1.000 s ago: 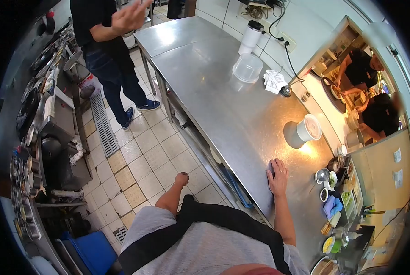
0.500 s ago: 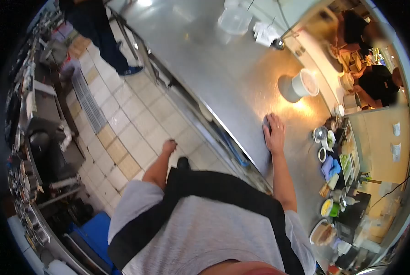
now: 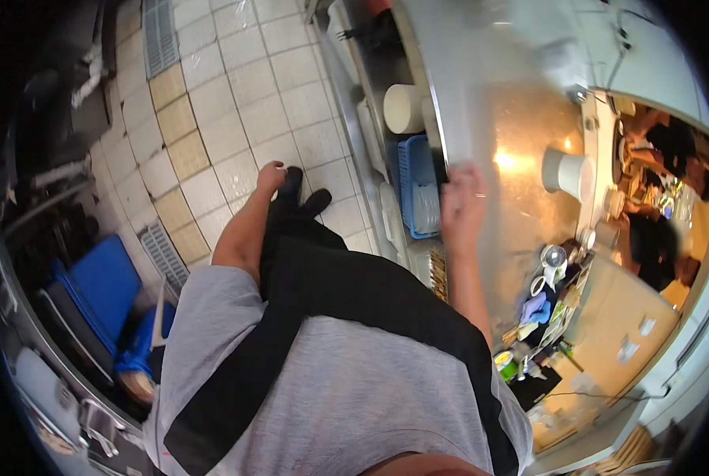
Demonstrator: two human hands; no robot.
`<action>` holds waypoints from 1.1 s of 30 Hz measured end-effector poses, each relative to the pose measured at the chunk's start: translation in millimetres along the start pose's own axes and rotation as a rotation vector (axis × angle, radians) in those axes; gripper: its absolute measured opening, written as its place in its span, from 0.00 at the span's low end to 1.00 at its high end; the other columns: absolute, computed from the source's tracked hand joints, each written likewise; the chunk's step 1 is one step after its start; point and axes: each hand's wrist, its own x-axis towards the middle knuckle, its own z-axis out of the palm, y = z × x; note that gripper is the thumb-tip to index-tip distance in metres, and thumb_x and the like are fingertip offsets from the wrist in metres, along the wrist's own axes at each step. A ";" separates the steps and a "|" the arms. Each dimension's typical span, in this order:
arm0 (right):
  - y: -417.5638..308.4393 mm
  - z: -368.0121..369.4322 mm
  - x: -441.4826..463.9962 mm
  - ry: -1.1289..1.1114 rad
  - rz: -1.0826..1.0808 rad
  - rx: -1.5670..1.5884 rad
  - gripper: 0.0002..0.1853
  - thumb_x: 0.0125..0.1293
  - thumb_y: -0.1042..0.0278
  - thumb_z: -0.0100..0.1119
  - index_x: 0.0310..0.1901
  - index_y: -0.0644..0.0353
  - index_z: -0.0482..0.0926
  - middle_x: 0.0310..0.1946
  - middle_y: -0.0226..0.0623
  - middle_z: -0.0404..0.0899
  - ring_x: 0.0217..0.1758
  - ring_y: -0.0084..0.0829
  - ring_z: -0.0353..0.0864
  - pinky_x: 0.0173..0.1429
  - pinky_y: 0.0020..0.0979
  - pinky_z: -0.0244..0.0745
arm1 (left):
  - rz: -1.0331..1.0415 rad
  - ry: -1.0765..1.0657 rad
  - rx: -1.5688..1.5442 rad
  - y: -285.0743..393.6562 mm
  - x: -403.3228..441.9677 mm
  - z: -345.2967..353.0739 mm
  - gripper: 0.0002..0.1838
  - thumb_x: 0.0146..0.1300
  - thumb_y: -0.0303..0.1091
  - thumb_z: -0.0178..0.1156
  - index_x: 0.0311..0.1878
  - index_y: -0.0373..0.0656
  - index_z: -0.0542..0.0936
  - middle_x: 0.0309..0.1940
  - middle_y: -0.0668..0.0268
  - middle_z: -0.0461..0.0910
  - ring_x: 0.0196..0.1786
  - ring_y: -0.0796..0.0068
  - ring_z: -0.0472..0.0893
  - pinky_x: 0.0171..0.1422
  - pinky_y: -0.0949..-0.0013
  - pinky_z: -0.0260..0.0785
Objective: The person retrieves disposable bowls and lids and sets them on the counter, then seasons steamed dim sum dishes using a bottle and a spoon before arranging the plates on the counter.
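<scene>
My left hand (image 3: 272, 176) hangs beside my body above the tiled floor, its fingers curled in and nothing seen in them. My right hand (image 3: 463, 198), with a ring on one finger, is at the front edge of the steel counter (image 3: 521, 103). Motion smears its fingers, and I cannot tell whether it touches the edge. Just left of it, on the shelf under the counter, is a blue basket (image 3: 407, 178) with stacked clear containers (image 3: 427, 208) in it. Behind the basket lies a round cream tub (image 3: 404, 109).
A white bucket (image 3: 576, 176) stands on the counter's far side. Small bowls, a purple-blue cloth (image 3: 535, 308) and a row of food trays line the right. Co-workers (image 3: 660, 230) are beyond the pass opening. Blue bins (image 3: 105, 289) stand at the left, and a floor drain (image 3: 161, 36) runs along the tiles.
My view has turned and come closer to the counter's front, showing the shelf below. My right hand has left its flat rest on the counter top for the edge. My left hand still hangs down.
</scene>
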 end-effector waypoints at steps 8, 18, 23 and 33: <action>-10.2 152.5 69.0 -0.205 0.151 -0.064 0.20 0.55 0.72 0.58 0.51 0.58 0.74 0.49 0.47 0.72 0.53 0.48 0.71 0.55 0.41 0.68 | 0.062 0.100 -0.097 -30.7 -26.8 4.3 0.18 0.55 0.36 0.54 0.49 0.42 0.78 0.36 0.56 0.82 0.39 0.61 0.82 0.46 0.63 0.72; 88.9 231.6 102.3 -0.189 0.568 -0.327 0.16 0.61 0.68 0.55 0.50 0.57 0.71 0.47 0.44 0.73 0.51 0.46 0.73 0.53 0.43 0.70 | 0.317 -0.168 0.159 14.4 73.7 -5.2 0.16 0.58 0.35 0.53 0.49 0.46 0.77 0.34 0.54 0.80 0.40 0.54 0.80 0.46 0.58 0.71; 89.0 225.2 92.5 -0.202 0.626 -0.398 0.14 0.60 0.67 0.55 0.47 0.58 0.72 0.46 0.44 0.74 0.51 0.44 0.74 0.53 0.41 0.70 | 0.427 -0.080 0.083 91.0 129.0 -39.5 0.15 0.58 0.33 0.54 0.50 0.45 0.77 0.34 0.55 0.81 0.39 0.56 0.80 0.44 0.59 0.71; 131.4 217.5 168.2 0.017 0.450 -0.464 0.21 0.57 0.62 0.60 0.52 0.58 0.73 0.46 0.46 0.76 0.48 0.45 0.74 0.53 0.41 0.68 | 0.381 -0.159 0.025 80.6 130.0 -25.1 0.16 0.57 0.33 0.55 0.50 0.44 0.77 0.34 0.57 0.81 0.38 0.56 0.81 0.43 0.60 0.71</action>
